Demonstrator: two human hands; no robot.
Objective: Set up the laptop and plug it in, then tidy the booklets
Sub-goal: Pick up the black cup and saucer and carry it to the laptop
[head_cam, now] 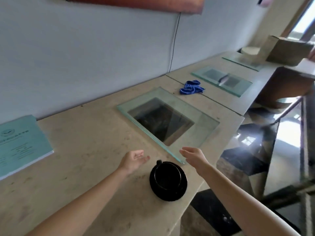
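A teal booklet (22, 143) with dark print lies flat at the left end of the beige stone counter (81, 133), against the wall. My left hand (134, 158) hovers open above the counter, palm turned right, left of a black cup. My right hand (192, 155) hovers open over the near corner of a glass pane, fingers straight. Both hands hold nothing. No laptop is in view.
A black cup on a black saucer (167, 180) stands between my hands near the counter's front edge. Glass panes (202, 128) cover openings in the counter. A blue cloth (191, 87) lies further along. A cardboard box (288, 50) sits at the far end. A black cable (173, 43) hangs down the wall.
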